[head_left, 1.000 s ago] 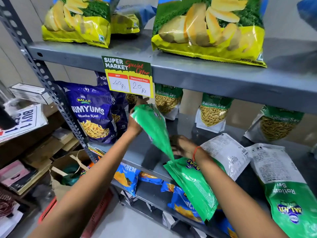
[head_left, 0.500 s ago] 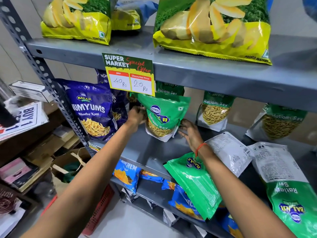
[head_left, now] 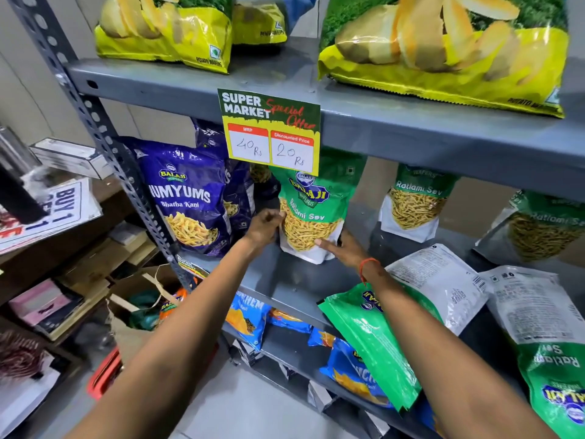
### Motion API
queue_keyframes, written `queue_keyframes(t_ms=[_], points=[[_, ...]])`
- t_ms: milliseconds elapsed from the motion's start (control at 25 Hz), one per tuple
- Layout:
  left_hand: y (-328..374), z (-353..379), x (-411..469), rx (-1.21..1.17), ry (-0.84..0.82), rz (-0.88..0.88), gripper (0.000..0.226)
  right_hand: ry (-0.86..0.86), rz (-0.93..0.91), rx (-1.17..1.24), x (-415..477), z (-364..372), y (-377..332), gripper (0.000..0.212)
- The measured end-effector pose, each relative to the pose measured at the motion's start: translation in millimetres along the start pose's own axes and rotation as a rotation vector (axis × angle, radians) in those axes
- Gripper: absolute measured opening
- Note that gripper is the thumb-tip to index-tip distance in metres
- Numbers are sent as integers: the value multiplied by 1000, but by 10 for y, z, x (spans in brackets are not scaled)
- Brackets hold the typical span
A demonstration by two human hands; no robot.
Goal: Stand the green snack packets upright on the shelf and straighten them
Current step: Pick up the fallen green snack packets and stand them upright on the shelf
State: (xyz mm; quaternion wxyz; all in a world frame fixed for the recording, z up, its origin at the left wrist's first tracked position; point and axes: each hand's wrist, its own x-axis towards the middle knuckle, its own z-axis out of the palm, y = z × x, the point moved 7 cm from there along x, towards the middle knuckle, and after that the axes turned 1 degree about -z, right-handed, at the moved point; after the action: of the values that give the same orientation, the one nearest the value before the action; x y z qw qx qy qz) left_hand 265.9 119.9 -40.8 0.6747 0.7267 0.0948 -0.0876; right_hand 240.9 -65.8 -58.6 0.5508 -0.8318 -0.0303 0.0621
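Observation:
A green Ratlami Sev packet (head_left: 311, 217) stands upright on the grey middle shelf (head_left: 285, 280), below the price tag. My left hand (head_left: 266, 224) grips its left edge and my right hand (head_left: 340, 248) presses its lower right corner. Two more green packets (head_left: 414, 201) (head_left: 544, 226) stand upright further right at the back. Three packets lie flat at the shelf's front: a green one (head_left: 376, 340) under my right forearm, a white-backed one (head_left: 443, 286), and a larger one (head_left: 538, 337) at the right.
Purple Yumyums bags (head_left: 186, 198) stand just left of the held packet. A yellow price tag (head_left: 270, 133) hangs from the upper shelf, which carries yellow wafer bags (head_left: 443, 49). Blue packets (head_left: 250, 321) fill the lower shelf. The slotted upright post (head_left: 104, 131) bounds the left.
The packet went from tilted and edge-on in my hands to upright and facing front, set further back on the shelf. Both hands followed it inward and now steady it.

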Motion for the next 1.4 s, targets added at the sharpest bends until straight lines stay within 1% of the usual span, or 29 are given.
queue_keyframes(t_ms=[80,200,280,360,400,440,520,600,680,800,880,960,1040,1080,1120,1200,1240,1280,1320,1400], points=[[-26,-55,7,-1,8,16,23,10,11,9,-27,57,25,74],[-48,-50,24,-2,-15,65,25,86,2,37,-73,105,45,67],[-74,-63,10,8,24,62,20,112,6,-5,-87,75,66,59],[-151,-90,20,-44,51,35,10,136,44,-131,-82,7,110,52],[-186,-92,26,-60,36,20,7,131,55,-164,-74,-4,116,49],[-210,-85,34,-53,5,4,9,122,48,-166,-66,7,100,47],[-235,-54,20,-21,-72,-29,22,108,18,-121,-71,71,35,45],[-221,-53,-19,-11,-89,-36,29,103,-10,-60,-138,126,-30,45],[-274,-124,-72,-6,-68,-29,24,93,-35,-87,-271,208,-41,46],[-401,-238,-232,4,-50,19,12,105,-39,-215,-472,326,7,45],[-420,-280,-323,0,-32,52,14,100,9,-251,-536,390,52,44],[-383,-270,-366,32,-10,103,25,83,32,-293,-555,395,27,43],[-330,-279,-455,173,115,199,40,72,19,-334,-580,340,-47,40],[-285,-258,-583,257,200,288,46,73,-5,-378,-627,284,-81,40],[-221,-232,-752,344,294,416,49,84,-28,-458,-685,224,-96,43],[-123,-30,-1153,584,434,766,46,150,-89,-705,-890,-2,-61,47],[-133,121,-1309,709,445,922,43,210,-127,-795,-1004,-133,-42,47],[-171,267,-1398,811,422,1030,40,279,-153,-838,-1117,-264,-18,46],[-194,424,-1443,869,365,1077,37,351,-161,-840,-1254,-416,28,44],[-170,767,-1426,917,175,1044,29,465,-145,-792,-1534,-735,189,41]])
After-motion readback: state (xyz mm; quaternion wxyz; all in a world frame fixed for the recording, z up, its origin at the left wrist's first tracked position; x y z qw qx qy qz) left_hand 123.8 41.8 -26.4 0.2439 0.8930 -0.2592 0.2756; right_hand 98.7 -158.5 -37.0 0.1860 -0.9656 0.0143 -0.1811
